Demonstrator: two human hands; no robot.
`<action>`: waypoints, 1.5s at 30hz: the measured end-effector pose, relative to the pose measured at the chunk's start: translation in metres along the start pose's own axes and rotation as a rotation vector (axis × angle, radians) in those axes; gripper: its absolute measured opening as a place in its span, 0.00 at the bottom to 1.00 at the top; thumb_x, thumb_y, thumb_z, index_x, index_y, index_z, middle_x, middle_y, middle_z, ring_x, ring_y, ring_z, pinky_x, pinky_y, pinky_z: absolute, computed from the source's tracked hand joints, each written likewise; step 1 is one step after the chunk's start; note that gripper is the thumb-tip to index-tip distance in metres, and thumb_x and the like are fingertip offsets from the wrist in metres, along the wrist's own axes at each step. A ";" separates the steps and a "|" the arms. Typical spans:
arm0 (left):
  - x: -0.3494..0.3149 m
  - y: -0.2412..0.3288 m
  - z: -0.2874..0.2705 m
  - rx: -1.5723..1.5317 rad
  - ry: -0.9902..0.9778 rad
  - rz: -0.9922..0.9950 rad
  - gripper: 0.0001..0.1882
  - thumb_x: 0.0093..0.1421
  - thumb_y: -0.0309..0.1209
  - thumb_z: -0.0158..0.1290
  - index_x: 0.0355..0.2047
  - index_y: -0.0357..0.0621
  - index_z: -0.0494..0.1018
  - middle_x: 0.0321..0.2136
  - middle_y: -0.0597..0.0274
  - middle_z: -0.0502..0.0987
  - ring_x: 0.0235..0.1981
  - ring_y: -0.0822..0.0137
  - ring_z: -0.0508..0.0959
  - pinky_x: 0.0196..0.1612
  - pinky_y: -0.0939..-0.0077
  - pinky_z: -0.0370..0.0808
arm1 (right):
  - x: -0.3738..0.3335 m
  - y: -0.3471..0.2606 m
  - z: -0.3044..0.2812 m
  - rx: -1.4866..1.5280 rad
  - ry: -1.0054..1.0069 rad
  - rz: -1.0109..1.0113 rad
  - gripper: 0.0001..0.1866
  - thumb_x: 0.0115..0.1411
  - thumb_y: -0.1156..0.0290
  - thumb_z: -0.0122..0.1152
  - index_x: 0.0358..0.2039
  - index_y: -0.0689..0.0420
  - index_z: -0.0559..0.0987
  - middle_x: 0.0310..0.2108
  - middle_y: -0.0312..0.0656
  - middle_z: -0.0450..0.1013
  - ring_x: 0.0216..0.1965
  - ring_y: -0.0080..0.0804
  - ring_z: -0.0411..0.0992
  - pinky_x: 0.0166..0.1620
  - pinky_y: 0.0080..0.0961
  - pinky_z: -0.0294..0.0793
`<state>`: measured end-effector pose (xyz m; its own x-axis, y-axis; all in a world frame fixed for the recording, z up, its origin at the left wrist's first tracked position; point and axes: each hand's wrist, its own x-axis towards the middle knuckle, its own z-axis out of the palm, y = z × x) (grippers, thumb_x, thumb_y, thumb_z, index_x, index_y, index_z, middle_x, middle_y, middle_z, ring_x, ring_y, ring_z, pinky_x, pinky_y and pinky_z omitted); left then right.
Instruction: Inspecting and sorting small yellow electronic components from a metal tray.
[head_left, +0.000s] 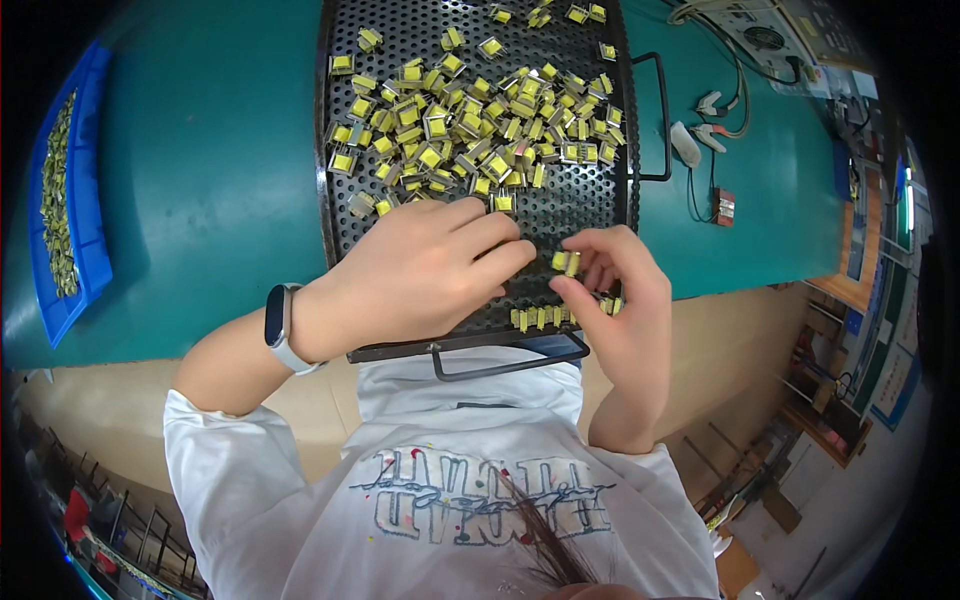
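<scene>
A black perforated metal tray [580,205] lies on the teal table, holding several small yellow-taped transformer parts [470,120] in a loose heap. My left hand [420,275] rests palm down on the tray's near part, fingers curled and reaching right. My right hand [615,300] pinches one small yellow part [565,262] between thumb and fingers, close to my left fingertips. A short row of parts [540,317] stands lined up along the tray's near edge, partly hidden under my hands. A dark wristband sits on my left wrist [278,325].
A blue bin [90,250] of similar parts sits at the far left of the teal table [200,200]. White clips, cables [705,140] and a small red part lie right of the tray. Its wire handle [510,365] overhangs the table's near edge.
</scene>
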<state>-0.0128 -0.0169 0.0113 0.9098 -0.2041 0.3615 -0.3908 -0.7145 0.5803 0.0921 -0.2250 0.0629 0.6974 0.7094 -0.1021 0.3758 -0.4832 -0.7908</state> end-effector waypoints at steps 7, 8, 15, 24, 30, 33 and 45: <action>-0.005 -0.001 0.002 0.035 -0.085 -0.065 0.17 0.48 0.33 0.68 0.38 0.46 0.77 0.33 0.65 0.77 0.34 0.63 0.80 0.34 0.68 0.77 | 0.014 -0.001 0.015 -0.054 -0.231 0.006 0.17 0.49 0.83 0.71 0.41 0.61 0.79 0.31 0.39 0.73 0.31 0.29 0.71 0.36 0.25 0.71; -0.005 0.000 0.001 0.035 -0.084 -0.065 0.17 0.48 0.33 0.68 0.38 0.46 0.77 0.33 0.65 0.77 0.34 0.63 0.80 0.34 0.68 0.77 | 0.016 -0.002 0.016 -0.070 -0.268 -0.014 0.17 0.50 0.83 0.70 0.41 0.62 0.79 0.31 0.40 0.74 0.32 0.30 0.71 0.37 0.26 0.72; -0.008 0.002 -0.001 -0.020 -0.092 -0.119 0.11 0.56 0.34 0.65 0.35 0.43 0.77 0.28 0.62 0.76 0.30 0.58 0.80 0.31 0.64 0.77 | 0.017 0.002 0.017 -0.107 -0.339 -0.035 0.15 0.51 0.82 0.69 0.40 0.63 0.79 0.32 0.43 0.75 0.33 0.34 0.74 0.39 0.28 0.75; -0.008 0.007 -0.007 -0.228 -0.206 -0.254 0.06 0.57 0.30 0.63 0.31 0.42 0.78 0.26 0.57 0.79 0.28 0.52 0.81 0.30 0.58 0.77 | 0.016 0.001 0.017 -0.067 -0.433 -0.095 0.08 0.55 0.80 0.68 0.36 0.62 0.81 0.31 0.43 0.75 0.34 0.38 0.74 0.39 0.33 0.74; -0.010 0.008 -0.004 -0.300 -0.246 -0.240 0.06 0.57 0.30 0.64 0.31 0.41 0.80 0.26 0.55 0.79 0.27 0.50 0.81 0.30 0.57 0.77 | 0.012 -0.001 0.019 -0.119 -0.435 -0.138 0.05 0.55 0.79 0.68 0.32 0.60 0.80 0.31 0.43 0.75 0.36 0.44 0.71 0.41 0.37 0.72; -0.011 0.010 -0.004 -0.336 -0.285 -0.241 0.07 0.57 0.31 0.64 0.30 0.41 0.80 0.26 0.55 0.80 0.27 0.50 0.81 0.30 0.57 0.77 | 0.010 -0.002 0.019 -0.148 -0.450 -0.162 0.04 0.55 0.79 0.67 0.31 0.60 0.80 0.32 0.43 0.74 0.38 0.45 0.70 0.42 0.37 0.71; -0.005 0.011 -0.011 -0.231 -0.229 -0.191 0.11 0.58 0.37 0.65 0.29 0.42 0.80 0.22 0.58 0.78 0.24 0.55 0.81 0.27 0.61 0.76 | 0.022 -0.006 -0.004 -0.169 -0.493 -0.220 0.12 0.56 0.79 0.66 0.41 0.63 0.80 0.39 0.47 0.74 0.43 0.46 0.72 0.46 0.37 0.73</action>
<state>-0.0233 -0.0159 0.0240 0.9669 -0.2444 0.0735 -0.2083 -0.5894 0.7806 0.1079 -0.2088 0.0679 0.2394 0.9388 -0.2476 0.6008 -0.3436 -0.7218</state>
